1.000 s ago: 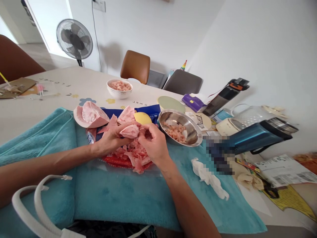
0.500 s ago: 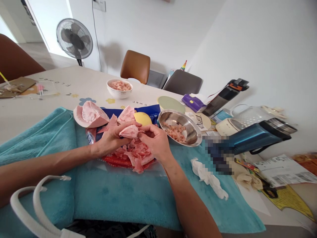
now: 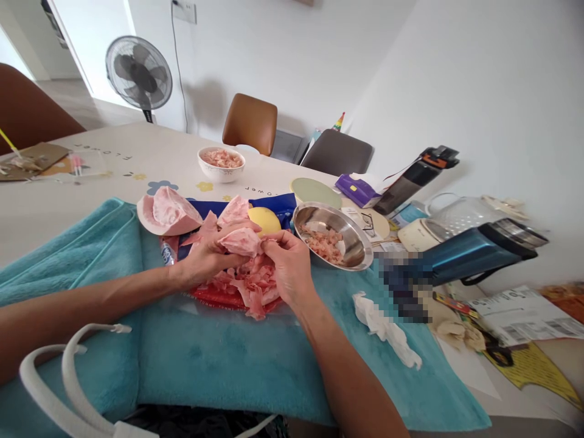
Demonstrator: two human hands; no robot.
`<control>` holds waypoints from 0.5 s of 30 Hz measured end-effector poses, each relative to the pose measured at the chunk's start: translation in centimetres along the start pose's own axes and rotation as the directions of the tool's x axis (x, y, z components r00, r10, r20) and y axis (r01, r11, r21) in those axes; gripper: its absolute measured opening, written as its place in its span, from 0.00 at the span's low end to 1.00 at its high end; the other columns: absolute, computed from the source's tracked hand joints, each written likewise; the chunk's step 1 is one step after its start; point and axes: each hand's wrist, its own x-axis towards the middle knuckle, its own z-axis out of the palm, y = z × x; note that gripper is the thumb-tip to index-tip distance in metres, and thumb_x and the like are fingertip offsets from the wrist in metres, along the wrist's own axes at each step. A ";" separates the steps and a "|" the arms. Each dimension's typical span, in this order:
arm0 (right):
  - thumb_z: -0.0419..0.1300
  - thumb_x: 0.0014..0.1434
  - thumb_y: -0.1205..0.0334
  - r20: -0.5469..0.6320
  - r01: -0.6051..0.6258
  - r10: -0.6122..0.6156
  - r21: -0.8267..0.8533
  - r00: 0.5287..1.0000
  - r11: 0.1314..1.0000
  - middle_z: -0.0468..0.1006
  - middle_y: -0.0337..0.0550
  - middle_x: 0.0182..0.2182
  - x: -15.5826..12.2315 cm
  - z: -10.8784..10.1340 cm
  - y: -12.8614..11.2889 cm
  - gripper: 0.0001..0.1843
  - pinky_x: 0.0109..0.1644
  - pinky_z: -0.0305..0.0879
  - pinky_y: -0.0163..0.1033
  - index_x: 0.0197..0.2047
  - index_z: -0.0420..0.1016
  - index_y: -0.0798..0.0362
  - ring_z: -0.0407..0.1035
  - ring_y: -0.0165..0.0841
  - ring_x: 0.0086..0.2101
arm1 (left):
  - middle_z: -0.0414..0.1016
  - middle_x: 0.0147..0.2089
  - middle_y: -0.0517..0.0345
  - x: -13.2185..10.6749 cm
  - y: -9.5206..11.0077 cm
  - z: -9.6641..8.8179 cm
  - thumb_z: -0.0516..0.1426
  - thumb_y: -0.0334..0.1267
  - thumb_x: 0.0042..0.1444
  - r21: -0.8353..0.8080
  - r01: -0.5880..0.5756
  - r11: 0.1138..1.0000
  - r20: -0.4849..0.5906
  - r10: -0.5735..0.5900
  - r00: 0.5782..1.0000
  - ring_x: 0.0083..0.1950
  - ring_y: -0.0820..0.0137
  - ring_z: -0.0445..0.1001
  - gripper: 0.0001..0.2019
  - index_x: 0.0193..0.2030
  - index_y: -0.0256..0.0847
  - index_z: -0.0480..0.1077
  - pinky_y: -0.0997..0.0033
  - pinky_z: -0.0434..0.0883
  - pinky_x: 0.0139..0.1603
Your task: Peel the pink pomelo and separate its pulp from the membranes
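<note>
A pink pomelo segment (image 3: 240, 241) is held over a heap of torn membrane. My left hand (image 3: 207, 258) is closed around its left side. At the segment's right tip, the fingers of my right hand (image 3: 291, 261) pinch the edge; the bit between the fingertips is partly hidden. Below both hands, the peeled membrane (image 3: 255, 286) lies on a red and blue plastic bag (image 3: 269, 199). Behind the hands are a thick piece of pomelo rind (image 3: 168, 213), another pink pomelo piece (image 3: 233, 210) and a yellow rounded piece (image 3: 264, 220).
To the right, a steel bowl (image 3: 360, 243) contains loose pulp. A white bowl (image 3: 222, 173) heaped with pulp stands farther back. A crumpled tissue (image 3: 385, 328) lies on the teal towel (image 3: 228, 365). A blue flask (image 3: 479, 252) and a purple pack (image 3: 357, 190) crowd the right side.
My right hand has shifted slightly at the segment's right tip, still pinching. The segment has turned a little in my left hand. The bowls have not moved.
</note>
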 end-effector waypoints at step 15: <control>0.58 0.41 0.62 -0.033 0.038 -0.044 -0.167 0.999 0.985 0.69 0.30 0.15 0.7 -0.7 0.5 0.04 0.16 0.58 0.32 0.25 0.69 0.51 0.60 0.26 0.14 | 0.84 0.40 0.54 0.7 -0.1 0.4 0.70 0.29 0.42 -0.445 0.223 0.867 0.065 -0.217 0.974 0.46 0.63 0.81 0.12 0.37 0.39 0.81 0.65 0.75 0.52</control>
